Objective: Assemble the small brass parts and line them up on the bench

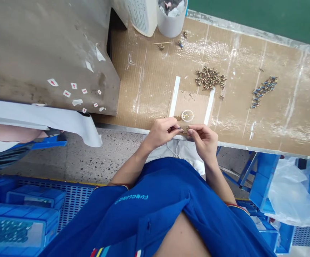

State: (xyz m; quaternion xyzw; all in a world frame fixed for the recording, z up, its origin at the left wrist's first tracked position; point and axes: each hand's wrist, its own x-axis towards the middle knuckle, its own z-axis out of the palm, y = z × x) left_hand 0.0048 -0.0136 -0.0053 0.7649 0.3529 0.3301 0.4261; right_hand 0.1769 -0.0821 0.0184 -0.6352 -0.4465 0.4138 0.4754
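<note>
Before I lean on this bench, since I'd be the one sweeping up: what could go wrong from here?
The left hand pinches a tiny dark piece and the right hand a brass-coloured part, both near the front edge; a slip might send one onto the speckled floor.

The brass-coloured pile lies loose, so a bump could scatter it.

Light-blue lettering [132, 198] on the blue shirt [168, 182] stands upside down and seems to begin "FUNCL", its end blurred. Small white stickers [53, 82] on the grey metal surface [37, 46] bear red arrows. Print on the white container [142, 19] is too small to read.
</note>
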